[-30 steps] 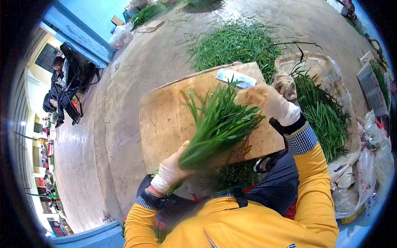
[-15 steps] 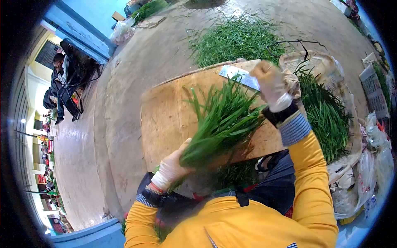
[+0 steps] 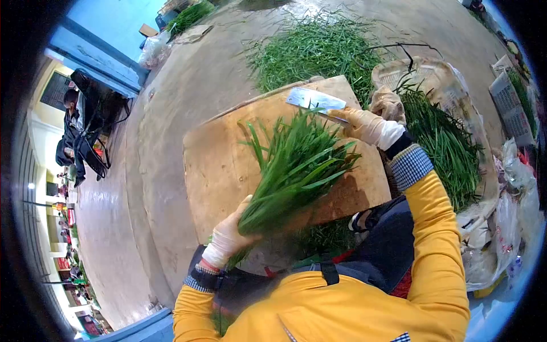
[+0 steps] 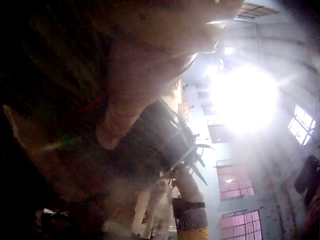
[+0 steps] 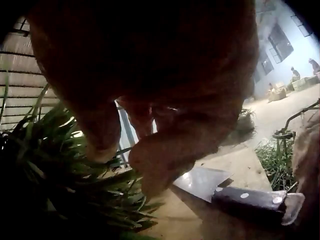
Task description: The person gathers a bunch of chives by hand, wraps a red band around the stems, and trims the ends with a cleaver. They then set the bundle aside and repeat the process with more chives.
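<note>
My gloved left hand (image 3: 232, 228) grips the lower stalks of a bunch of long green leaves (image 3: 296, 159), whose tips fan out over a wooden board (image 3: 213, 176). The left wrist view is dark and glared, with only the thumb side of that hand plain. My gloved right hand (image 3: 364, 125) is over the board's right side, beside the leaf tips. In the right wrist view a gap shows between its thumb and fingers (image 5: 160, 170). A broad-bladed knife (image 3: 316, 100) lies on the board, its black handle (image 5: 250, 202) outside the fingers.
A wide basket (image 3: 473, 148) of darker greens stands right of the board, with a crumpled cloth (image 3: 387, 105) between. Cut leaves (image 3: 313, 54) are heaped on the floor ahead. Plastic bags (image 3: 513, 199) lie at the right. A person (image 3: 71, 131) sits far left.
My right hand first leaves the leaf tips and rises over the board's far right corner, its fingers curled. It has since come back down beside the knife and leaf tips. The left hand keeps its grip.
</note>
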Demonstrator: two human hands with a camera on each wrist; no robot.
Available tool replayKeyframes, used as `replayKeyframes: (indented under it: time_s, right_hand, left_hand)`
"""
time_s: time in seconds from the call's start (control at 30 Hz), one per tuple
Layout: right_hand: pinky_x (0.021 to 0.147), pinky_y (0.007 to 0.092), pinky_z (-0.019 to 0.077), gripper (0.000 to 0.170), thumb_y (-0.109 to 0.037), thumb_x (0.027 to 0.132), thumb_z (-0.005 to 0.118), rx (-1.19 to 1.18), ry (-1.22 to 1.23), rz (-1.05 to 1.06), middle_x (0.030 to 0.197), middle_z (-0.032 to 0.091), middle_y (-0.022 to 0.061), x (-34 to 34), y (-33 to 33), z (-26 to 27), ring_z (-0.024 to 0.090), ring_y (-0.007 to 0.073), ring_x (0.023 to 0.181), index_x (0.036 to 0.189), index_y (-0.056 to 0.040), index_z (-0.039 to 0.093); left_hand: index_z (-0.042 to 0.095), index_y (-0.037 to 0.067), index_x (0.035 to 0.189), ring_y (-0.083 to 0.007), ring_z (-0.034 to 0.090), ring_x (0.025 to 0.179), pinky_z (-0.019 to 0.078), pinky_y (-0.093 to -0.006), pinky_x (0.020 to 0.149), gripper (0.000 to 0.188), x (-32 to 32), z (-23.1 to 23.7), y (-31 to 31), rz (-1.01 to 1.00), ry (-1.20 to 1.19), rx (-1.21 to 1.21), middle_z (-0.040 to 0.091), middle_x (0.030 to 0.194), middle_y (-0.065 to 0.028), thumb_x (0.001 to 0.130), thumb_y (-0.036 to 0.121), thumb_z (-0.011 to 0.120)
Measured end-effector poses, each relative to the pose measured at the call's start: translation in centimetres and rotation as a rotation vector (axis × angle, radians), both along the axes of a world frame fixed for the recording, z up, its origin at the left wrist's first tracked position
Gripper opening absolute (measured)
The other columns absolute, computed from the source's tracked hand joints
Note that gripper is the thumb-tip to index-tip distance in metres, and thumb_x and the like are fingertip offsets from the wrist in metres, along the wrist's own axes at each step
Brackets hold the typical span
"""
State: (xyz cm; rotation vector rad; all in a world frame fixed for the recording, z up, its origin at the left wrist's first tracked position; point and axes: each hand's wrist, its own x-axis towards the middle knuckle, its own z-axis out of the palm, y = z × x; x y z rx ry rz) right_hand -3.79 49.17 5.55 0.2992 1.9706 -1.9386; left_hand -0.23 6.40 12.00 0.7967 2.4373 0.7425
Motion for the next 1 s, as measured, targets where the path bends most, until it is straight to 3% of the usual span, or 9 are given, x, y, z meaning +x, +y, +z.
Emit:
replayKeyframes:
  time_s: [0.07, 0.1, 0.2, 0.27, 0.33, 0.4, 0.6, 0.73, 1.0]
  right_hand:
    - [0.101, 0.0354, 0.0373, 0.054, -0.012, 0.084, 0.064, 0.371, 0.256, 0.119, 0.129, 0.05, 0.0131, -1.0, 1.3, -3.6, 0.048, 0.027, 0.117, 0.134, -0.009, 0.044]
    - [0.102, 0.0361, 0.0363, 0.069, -0.008, 0.076, 0.071, 0.999, 0.268, 0.35, 0.127, 0.049, 0.0134, 1.0, -0.3, 3.4, 0.048, 0.0275, 0.114, 0.137, -0.0102, 0.039]
    - [0.101, 0.037, 0.0375, 0.075, -0.012, 0.073, 0.074, 0.837, 0.67, 0.168, 0.129, 0.047, 0.0129, 3.3, -0.6, 6.5, 0.049, 0.0263, 0.113, 0.138, -0.0114, 0.036]
    - [0.097, 0.0391, 0.0406, 0.062, -0.015, 0.073, 0.074, 0.794, 0.678, 0.21, 0.125, 0.05, 0.0153, 3.9, -1.2, 7.2, 0.051, 0.0298, 0.11, 0.127, -0.0089, 0.046]
    - [0.084, 0.0397, 0.0479, 0.042, -0.016, 0.073, 0.074, 1.072, 0.809, 0.313, 0.108, 0.058, 0.0169, 4.2, -1.8, 7.1, 0.058, 0.0327, 0.097, 0.109, -0.0066, 0.055]
    - [0.059, 0.0383, 0.0497, 0.017, -0.023, 0.079, 0.064, 1.263, 0.81, 0.3, 0.071, 0.061, 0.011, 4.5, -3.1, 6.1, 0.062, 0.0289, 0.064, 0.081, -0.0074, 0.061]
    - [0.063, 0.0397, 0.049, 0.014, -0.02, 0.081, 0.059, 1.167, 0.72, 0.502, 0.073, 0.061, 0.0123, 6.7, -4.3, 4.6, 0.061, 0.0327, 0.07, 0.082, -0.0063, 0.061]
    - [0.068, 0.0408, 0.0472, 0.017, -0.022, 0.085, 0.059, 0.905, 0.54, 0.436, 0.079, 0.059, 0.0168, 7.1, -4.1, 3.4, 0.06, 0.0336, 0.08, 0.089, -0.0053, 0.062]
    - [0.067, 0.042, 0.0482, 0.011, -0.013, 0.075, 0.061, 0.835, 0.659, 0.272, 0.08, 0.056, 0.016, 8.3, -5.4, 3.0, 0.059, 0.0355, 0.079, 0.078, -0.0035, 0.057]
  left_hand:
    - [0.032, 0.012, 0.142, -0.0285, 0.059, 0.109, 0.0475, -0.033, 0.089, 0.091, 0.1, 0.1, 0.1, -0.003, 0.008, -0.027, 0.057, 0.122, -0.017, 0.065, 0.018, 0.079]
    - [0.032, 0.012, 0.142, -0.0285, 0.059, 0.109, 0.0473, -0.0329, 0.09, 0.09, 0.2, 0.0, 0.2, -0.006, 0.016, 0.0, 0.057, 0.122, -0.0169, 0.065, 0.018, 0.079]
    - [0.033, 0.012, 0.142, -0.0287, 0.059, 0.11, 0.047, -0.0328, 0.09, 0.09, 0.3, 0.2, 0.6, 0.01, -0.004, 0.03, 0.058, 0.121, -0.0167, 0.065, 0.018, 0.079]
    - [0.033, 0.012, 0.142, -0.0289, 0.058, 0.11, 0.047, -0.0327, 0.09, 0.091, 0.5, 0.4, 0.7, 0.027, -0.033, 0.03, 0.058, 0.121, -0.0165, 0.065, 0.018, 0.079]
    - [0.033, 0.011, 0.142, -0.0289, 0.058, 0.11, 0.0468, -0.0324, 0.09, 0.091, 0.4, 0.5, 0.7, 0.066, -0.047, -0.073, 0.058, 0.12, -0.0167, 0.064, 0.018, 0.08]
    - [0.033, 0.009, 0.142, -0.0256, 0.056, 0.114, 0.0444, -0.031, 0.094, 0.096, 0.4, 0.7, 1.0, 0.062, -0.061, -0.057, 0.056, 0.125, -0.0159, 0.061, 0.016, 0.083]
    - [0.034, 0.008, 0.141, -0.0251, 0.056, 0.113, 0.0446, -0.031, 0.093, 0.095, 0.3, 0.2, 0.8, 0.05, -0.043, -0.027, 0.056, 0.123, -0.0161, 0.061, 0.016, 0.083]
    - [0.036, 0.01, 0.14, -0.0286, 0.061, 0.106, 0.0483, -0.033, 0.087, 0.089, 0.0, 0.2, 0.9, 0.02, 0.015, 0.006, 0.061, 0.114, -0.0176, 0.064, 0.02, 0.081]
    - [0.037, 0.009, 0.14, -0.028, 0.061, 0.106, 0.0483, -0.0329, 0.087, 0.088, 0.2, -0.1, 0.6, 0.051, -0.001, -0.044, 0.061, 0.115, -0.0171, 0.064, 0.02, 0.081]
